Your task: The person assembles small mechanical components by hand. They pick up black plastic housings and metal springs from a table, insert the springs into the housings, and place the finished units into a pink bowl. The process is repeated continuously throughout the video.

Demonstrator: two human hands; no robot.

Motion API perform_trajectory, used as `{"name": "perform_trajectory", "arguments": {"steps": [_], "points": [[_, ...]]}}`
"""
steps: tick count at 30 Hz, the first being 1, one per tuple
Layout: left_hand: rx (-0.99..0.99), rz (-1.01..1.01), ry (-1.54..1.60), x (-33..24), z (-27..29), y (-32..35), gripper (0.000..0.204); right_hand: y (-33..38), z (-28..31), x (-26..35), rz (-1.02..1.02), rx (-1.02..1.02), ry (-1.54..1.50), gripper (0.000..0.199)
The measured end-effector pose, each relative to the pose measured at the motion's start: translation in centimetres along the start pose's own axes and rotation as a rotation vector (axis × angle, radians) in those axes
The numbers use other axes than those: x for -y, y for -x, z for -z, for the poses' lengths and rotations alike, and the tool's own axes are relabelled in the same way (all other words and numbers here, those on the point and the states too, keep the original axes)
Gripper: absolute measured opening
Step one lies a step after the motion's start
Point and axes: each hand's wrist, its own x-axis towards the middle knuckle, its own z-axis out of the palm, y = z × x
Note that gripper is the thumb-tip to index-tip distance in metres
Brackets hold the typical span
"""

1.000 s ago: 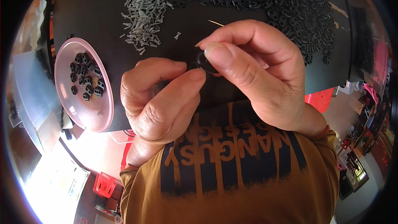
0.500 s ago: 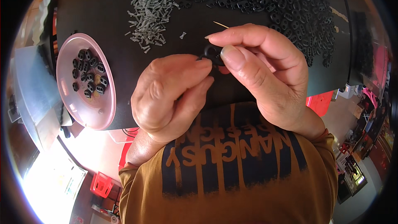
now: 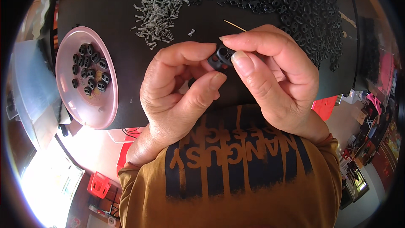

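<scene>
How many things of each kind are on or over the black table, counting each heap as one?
Pink plate: 1
Heap of small metal springs: 1
Heap of loose black plastic parts: 1
Thin stick: 1
Black plastic part held between left hand and right hand: 1
Total: 5

The scene is lit brightly and evenly from above, so only soft shadows are seen under the left hand [image 3: 177, 88] and the right hand [image 3: 274, 76]. A strong glare is found at the lower left, where the floor [image 3: 46, 181] is washed out to white. The black table [image 3: 114, 0] is rendered sharp. Straight edges are bent toward the rim, and the corners are cut off by a dark round border.
</scene>
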Motion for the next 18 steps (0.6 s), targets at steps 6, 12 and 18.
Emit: {"name": "perform_trajectory", "arguments": {"steps": [6, 12, 18], "points": [[-0.002, 0.016, 0.014, -0.01, 0.04, -0.04, 0.035, -0.01, -0.08, -0.18, 0.027, -0.001, 0.021, 0.02], [-0.017, 0.03, 0.021, 0.01, 0.16, 0.09, 0.031, -0.17, 0.19, -0.21, 0.027, 0.024, 0.007, 0.019], [-0.037, 0.056, 0.049, -0.04, -0.04, 0.03, 0.03, -0.03, 0.05, -0.24, -0.019, 0.004, -0.027, 0.019]]}}
